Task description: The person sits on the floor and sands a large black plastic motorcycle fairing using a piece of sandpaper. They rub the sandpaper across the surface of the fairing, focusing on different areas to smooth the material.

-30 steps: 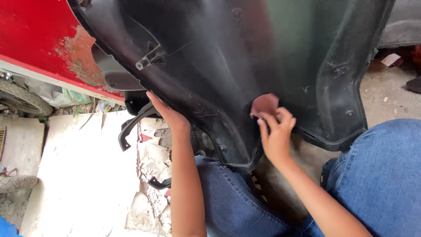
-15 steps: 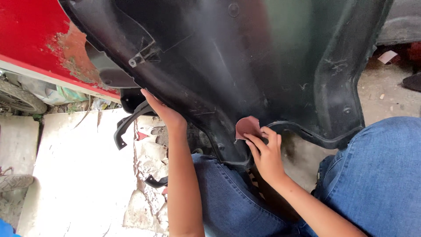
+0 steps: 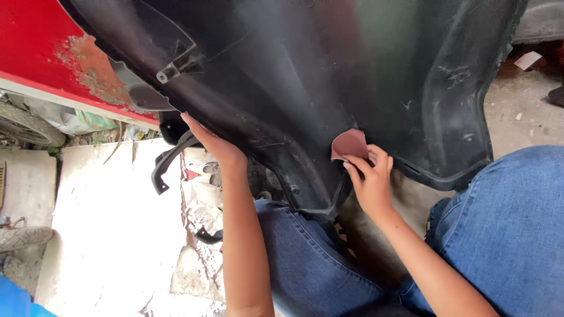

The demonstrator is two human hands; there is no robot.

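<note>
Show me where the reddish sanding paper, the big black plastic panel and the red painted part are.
sanding paper [image 3: 349, 144], head view, middle of the sheet.
black plastic panel [image 3: 305, 70], head view, its broad inner face.
red painted part [image 3: 29, 50], head view, intact paint left of the rusty patch.

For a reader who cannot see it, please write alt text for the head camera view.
A right hand presses reddish-brown sandpaper against a large black plastic panel, while the left hand steadies the panel's edge. The person kneels in blue jeans; a chipped red panel lies upper left.
</note>
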